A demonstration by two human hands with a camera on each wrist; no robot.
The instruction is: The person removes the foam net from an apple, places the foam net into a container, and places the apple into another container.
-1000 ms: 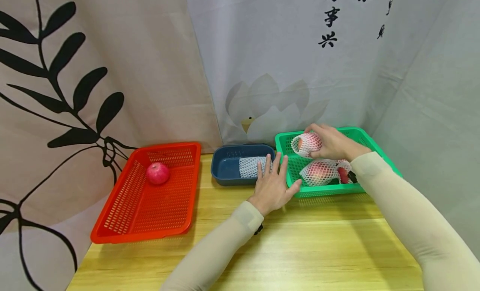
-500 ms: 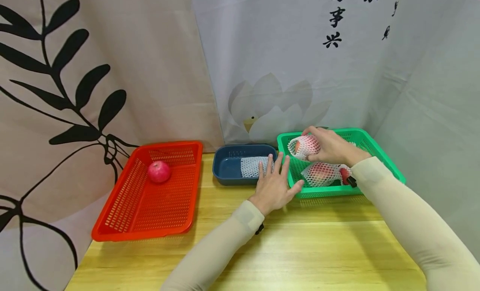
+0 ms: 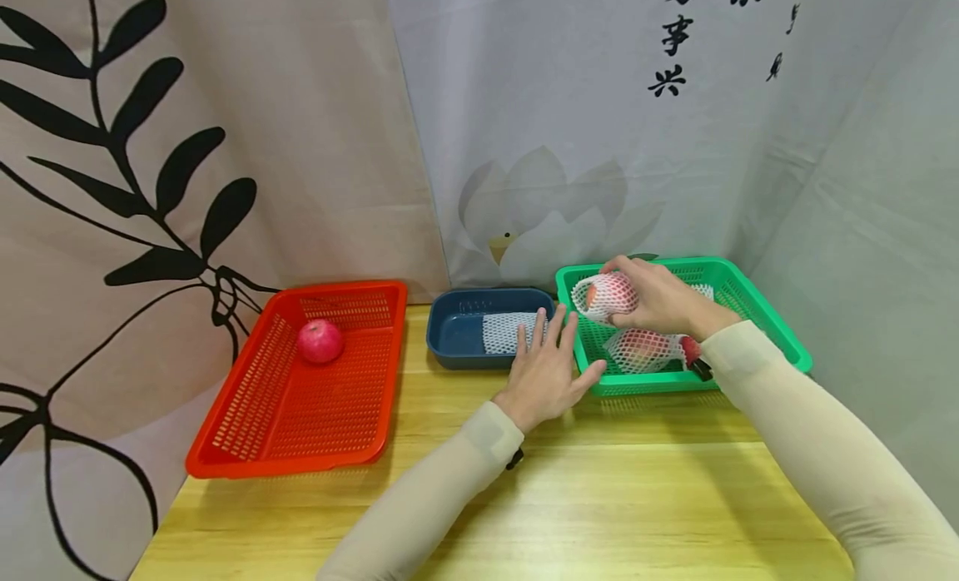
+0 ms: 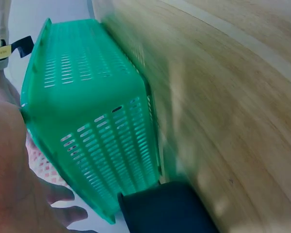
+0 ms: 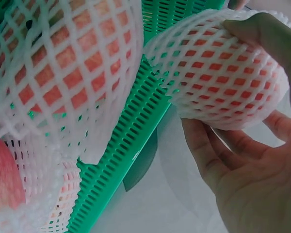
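My right hand (image 3: 663,296) grips an apple in a white foam net (image 3: 605,296), held over the left part of the green basket (image 3: 644,387). The right wrist view shows thumb and fingers on opposite sides of this netted fruit (image 5: 223,73), its open net end facing away from the palm. Below, in the basket, lie another netted apple (image 3: 643,350) and a red fruit (image 3: 691,348) partly covered by netting. My left hand (image 3: 543,379) has its fingers spread beside the basket's front left corner. Its fingertips overlap the dark blue basket (image 3: 453,335) in the head view.
A flat white foam net (image 3: 509,333) lies in the blue basket, between the green one and a large red basket (image 3: 322,431). One bare red apple (image 3: 320,341) sits in the red basket. Printed curtains (image 3: 337,148) hang behind the wooden table (image 3: 614,498).
My right hand has shifted slightly left with the netted apple, showing more of the green basket's right side. The left hand stays spread in nearly the same place.
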